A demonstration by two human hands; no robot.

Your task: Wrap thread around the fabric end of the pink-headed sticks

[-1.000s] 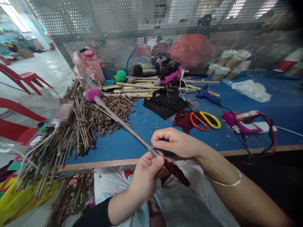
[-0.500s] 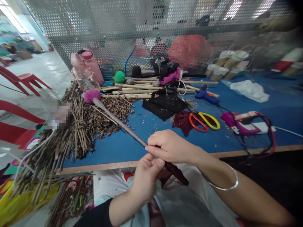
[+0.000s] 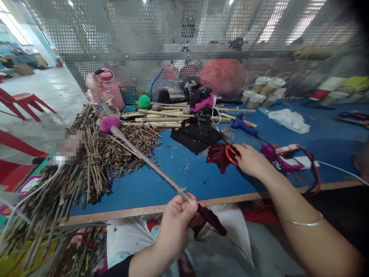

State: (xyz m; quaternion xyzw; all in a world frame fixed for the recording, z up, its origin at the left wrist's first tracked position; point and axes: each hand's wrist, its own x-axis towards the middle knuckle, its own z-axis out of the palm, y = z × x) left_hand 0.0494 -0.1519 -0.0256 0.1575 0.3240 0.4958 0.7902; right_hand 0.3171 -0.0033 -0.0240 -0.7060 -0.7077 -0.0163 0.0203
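Note:
My left hand [image 3: 176,223] is closed around the lower part of a long grey-wrapped stick [image 3: 155,166]. At its far end sits a magenta ball [image 3: 109,124], and dark red fabric [image 3: 211,220] covers the near end. Over the table, my right hand [image 3: 251,159] has its fingers on the handles of the scissors [image 3: 227,154]. One orange-red loop shows; the other handle is hidden beneath the hand. Under and beside the scissors lies a dark red cloth scrap [image 3: 216,157], next to a black cloth [image 3: 194,136].
Dry sticks [image 3: 93,169] and plant bits [image 3: 135,144] cover the table's left side. A blue glue gun [image 3: 244,126] and a purple power strip [image 3: 269,157] with cables lie at right. Pink bottles [image 3: 113,90] and a perforated metal screen [image 3: 115,42] stand behind.
My right hand has let go of the wrapped stick and moved right and up to the scissors. My left hand still holds the stick. The camera view has shifted slightly.

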